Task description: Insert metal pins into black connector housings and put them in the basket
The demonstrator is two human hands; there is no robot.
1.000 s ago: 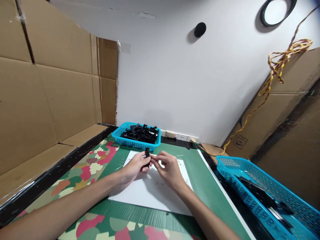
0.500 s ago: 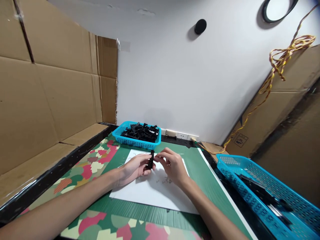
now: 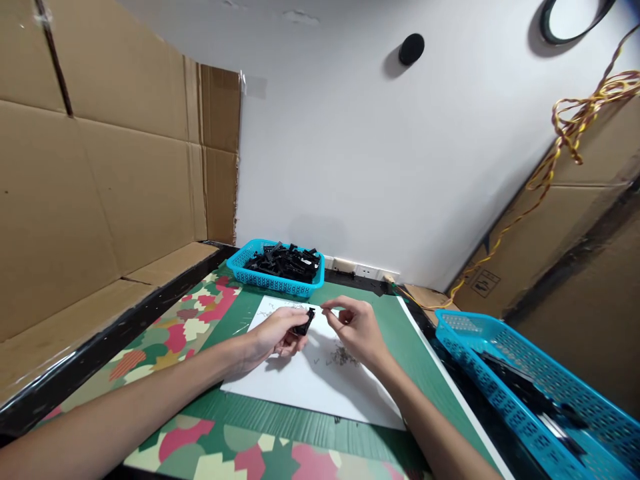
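Observation:
Over a white sheet (image 3: 295,387), my left hand (image 3: 283,333) is closed round a small black part (image 3: 303,325), which is tilted. Just to the right of it, my right hand (image 3: 353,323) has thumb and index finger pinched together, apart from the black part; whatever is between those fingertips is too small to make out. Tiny metallic pieces (image 3: 344,355) lie scattered on the sheet below my right hand. More small pieces lie near the sheet's back left corner.
A blue basket (image 3: 273,283) heaped with black parts stands at the back. Another blue basket (image 3: 465,323) with long dark pieces is at the right. Sockets (image 3: 367,271) and a yellow cable (image 3: 493,250) run along the wall. Cardboard (image 3: 150,180) stands at the left.
The black part in my left hand has turned from upright to tilted. My right hand has drawn away to the right, widening the gap. The view has shifted slightly.

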